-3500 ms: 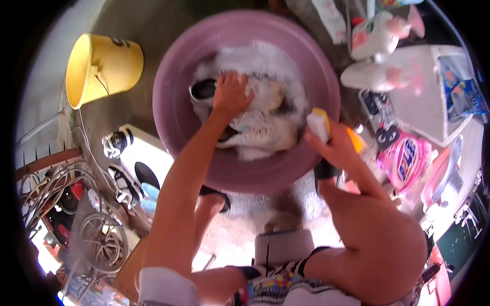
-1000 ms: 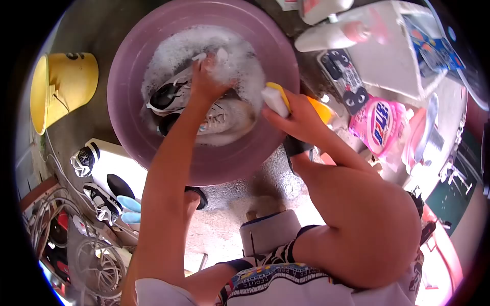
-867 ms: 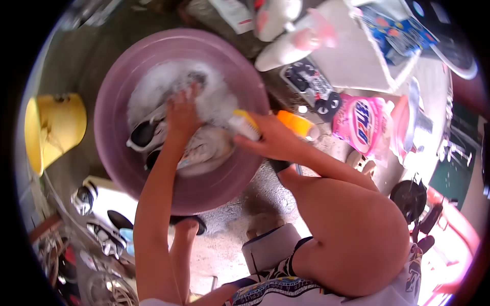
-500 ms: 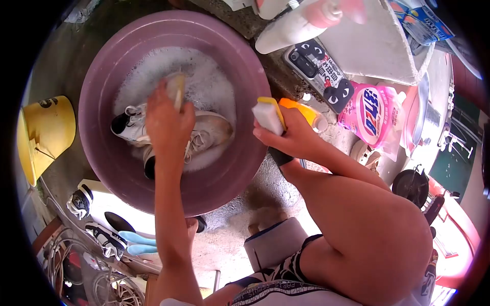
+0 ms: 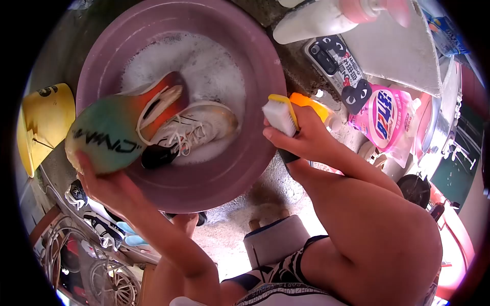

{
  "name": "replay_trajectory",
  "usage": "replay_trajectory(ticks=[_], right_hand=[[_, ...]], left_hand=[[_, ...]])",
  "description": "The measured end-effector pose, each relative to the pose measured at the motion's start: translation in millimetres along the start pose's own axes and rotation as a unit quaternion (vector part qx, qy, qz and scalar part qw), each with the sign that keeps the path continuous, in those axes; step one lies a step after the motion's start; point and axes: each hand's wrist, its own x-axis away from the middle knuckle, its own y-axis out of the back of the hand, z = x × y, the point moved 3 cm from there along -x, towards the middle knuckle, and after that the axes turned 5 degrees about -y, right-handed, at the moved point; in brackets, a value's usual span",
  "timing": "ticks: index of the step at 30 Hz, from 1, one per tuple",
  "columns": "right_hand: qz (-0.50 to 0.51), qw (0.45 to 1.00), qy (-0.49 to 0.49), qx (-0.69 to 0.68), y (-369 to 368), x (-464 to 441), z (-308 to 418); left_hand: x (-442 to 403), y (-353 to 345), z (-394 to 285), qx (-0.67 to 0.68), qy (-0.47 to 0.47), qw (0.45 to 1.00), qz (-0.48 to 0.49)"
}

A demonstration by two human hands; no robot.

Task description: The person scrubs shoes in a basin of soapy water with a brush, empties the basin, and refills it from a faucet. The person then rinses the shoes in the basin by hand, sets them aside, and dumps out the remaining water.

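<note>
My left hand (image 5: pixel 107 186) grips a sneaker (image 5: pixel 109 132) by its toe end, at the left rim of the purple basin (image 5: pixel 260 153). The sole, green fading to orange with black lettering, faces me. Under its heel end, a white sneaker (image 5: pixel 196 130) with laces and a black heel lies in the sudsy water (image 5: pixel 204 66). My right hand (image 5: pixel 306 135) is closed around a scrub brush (image 5: pixel 282 115) with a yellow back and white bristles. It stays just outside the basin's right rim, bristles towards the basin, touching neither shoe.
A yellow bucket (image 5: pixel 43 125) stands at the left. More shoes (image 5: pixel 104 227) lie below it. On the right are a phone in a patterned case (image 5: pixel 337 69), a white pump bottle (image 5: pixel 316 20), an orange bottle (image 5: pixel 309 104) and a pink detergent pouch (image 5: pixel 385 117). A grey stool (image 5: pixel 280 239) stands below.
My left hand has moved from the middle of the basin to its left rim, lifting a sneaker and turning its sole towards me. My right hand keeps the brush in nearly the same place.
</note>
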Motion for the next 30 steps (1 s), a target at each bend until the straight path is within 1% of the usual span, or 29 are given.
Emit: replay_trajectory(ticks=[1,2,3,5,7,9,11,13,14,17,19,20,22,25,30], right_hand=[[0.011,1.0,-0.014,0.01,0,1,0],[0.016,1.0,-0.011,0.013,0,1,1],[0.013,1.0,-0.005,0.017,-1,2,1],[0.011,1.0,-0.002,0.02,-4,4,0],[0.009,1.0,0.005,0.004,-4,3,-1],[0.009,1.0,0.002,0.004,-3,3,-1],[0.012,1.0,-0.002,0.002,-3,4,0],[0.018,1.0,-0.001,0.014,-4,4,-1],[0.019,1.0,0.0,0.014,-5,5,-1],[0.007,1.0,0.004,-0.011,-6,3,-3],[0.015,0.999,-0.02,-0.023,-7,3,-6],[0.018,0.999,-0.021,-0.022,-9,4,-6],[0.005,0.998,-0.039,-0.038,-11,6,-4],[-0.003,0.998,-0.048,-0.035,-9,4,-1],[-0.002,0.997,-0.054,-0.048,-12,6,-1]], left_hand=[[-3,5,3,0.085,0.049,0.995,-0.011],[-2,12,8,0.116,0.085,0.989,-0.045],[-2,19,10,0.114,0.081,0.989,-0.052],[1,26,16,0.181,0.148,0.966,-0.107],[1,26,17,0.175,0.149,0.966,-0.121],[0,30,25,0.199,0.214,0.943,-0.159],[-4,42,41,0.179,0.223,0.946,-0.155],[-9,63,63,0.236,0.303,0.916,-0.117],[-9,72,71,0.25,0.322,0.907,-0.102],[2,79,72,0.236,0.331,0.907,-0.109],[7,86,80,0.184,0.315,0.928,-0.071],[13,89,86,0.116,0.278,0.953,-0.045],[32,83,84,0.056,0.241,0.969,-0.026],[39,74,80,0.06,0.244,0.966,-0.057],[40,84,77,0.136,0.25,0.958,-0.035]])
